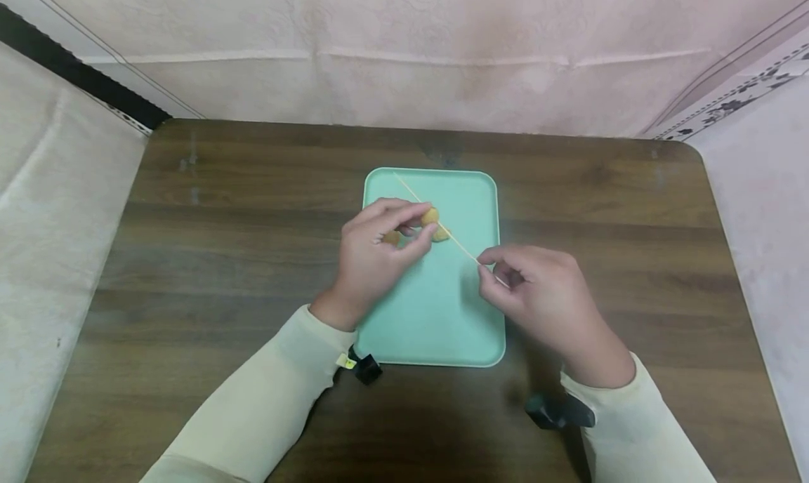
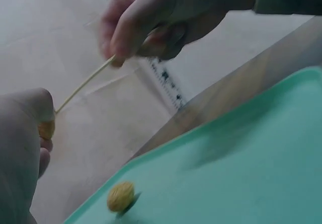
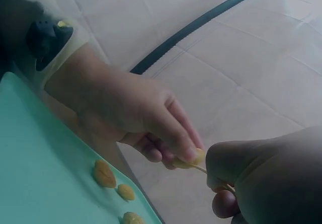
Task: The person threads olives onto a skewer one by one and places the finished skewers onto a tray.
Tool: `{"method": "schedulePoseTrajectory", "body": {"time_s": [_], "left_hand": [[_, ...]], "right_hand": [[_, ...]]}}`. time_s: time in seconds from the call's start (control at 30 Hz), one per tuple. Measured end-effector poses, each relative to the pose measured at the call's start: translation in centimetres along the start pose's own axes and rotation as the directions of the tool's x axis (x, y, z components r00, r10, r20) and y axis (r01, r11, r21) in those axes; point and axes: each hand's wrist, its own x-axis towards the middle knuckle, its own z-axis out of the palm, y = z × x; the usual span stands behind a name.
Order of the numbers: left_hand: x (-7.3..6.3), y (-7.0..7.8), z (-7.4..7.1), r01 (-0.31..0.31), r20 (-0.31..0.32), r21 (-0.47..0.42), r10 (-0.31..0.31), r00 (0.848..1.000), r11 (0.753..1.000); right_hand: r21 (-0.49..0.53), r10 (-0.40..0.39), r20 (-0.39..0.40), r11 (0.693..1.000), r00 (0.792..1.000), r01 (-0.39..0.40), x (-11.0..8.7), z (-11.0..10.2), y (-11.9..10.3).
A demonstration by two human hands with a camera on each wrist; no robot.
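Note:
Between its thumb and fingertips, my left hand pinches a small yellow-brown ball above the tray. My right hand pinches a thin wooden skewer near its lower end. The skewer runs slantwise from the right hand to the ball, and a length of it shows beyond the ball's far side. Whether it goes through the ball's middle is hidden by the left fingers. Beneath the hands is a mint-green tray. More yellow-brown lumps lie on it in the right wrist view, one of them clearly smaller.
The tray lies on a brown wooden table. Pale cloth or sheeting hangs behind the table's far edge, with more at both sides. Each sleeve carries a dark wrist camera, such as the right one.

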Motion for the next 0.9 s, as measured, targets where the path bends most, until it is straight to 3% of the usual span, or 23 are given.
{"method": "schedulePoseTrajectory", "body": {"time_s": [0.33, 0.57, 0.9], "left_hand": [[-1.2, 2.2, 1.8, -0.064, 0.137, -0.045, 0.069, 0.988, 0.997], [-1.7, 2.9, 2.3, -0.089, 0.158, -0.086, 0.102, 0.982, 0.992], [-1.8, 3.2, 2.5, -0.076, 0.179, -0.045, 0.083, 0.98, 0.996]], "right_hand": [[-0.004, 0.004, -0.044, 1.0, 0.999, -0.004, -0.1, 0.5, 0.2], [-0.005, 0.008, -0.044, 1.0, 0.999, -0.008, 0.1, 0.6, 0.4], [0.034, 0.037, -0.07, 0.999, 0.997, -0.035, -0.1, 1.1, 0.8]]}}
